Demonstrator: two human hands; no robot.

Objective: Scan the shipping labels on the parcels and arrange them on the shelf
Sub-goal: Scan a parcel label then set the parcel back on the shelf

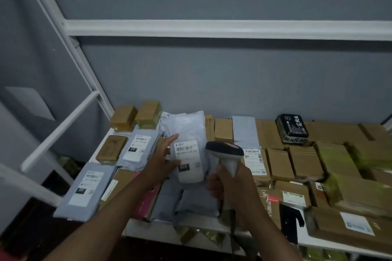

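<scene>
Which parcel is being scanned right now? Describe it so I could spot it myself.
Start at the white shelf crowded with brown boxes. Near its middle, the left hand touches a white plastic mailer bag, and the right hand holds a scanner beside it. Its label alone reads 010; the grey mailers' read 231.

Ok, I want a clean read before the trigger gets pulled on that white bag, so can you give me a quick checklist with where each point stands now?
1. Scanner gripped firmly: ok, the right hand is wrapped round its handle.
2. Scanner head aimed at the label: ok, it points left towards it from close beside.
3. White poly bag steadied: ok, the left hand rests open against its left edge.
4. Barcode uncovered: ok, the left thumb lies beside the 010 box, not on the bars.
5. Label flat and readable: cannot tell, the picture is blurred.
6. Free spot on the shelf for the bag: cannot tell, parcels cover most of what shows.
</scene>
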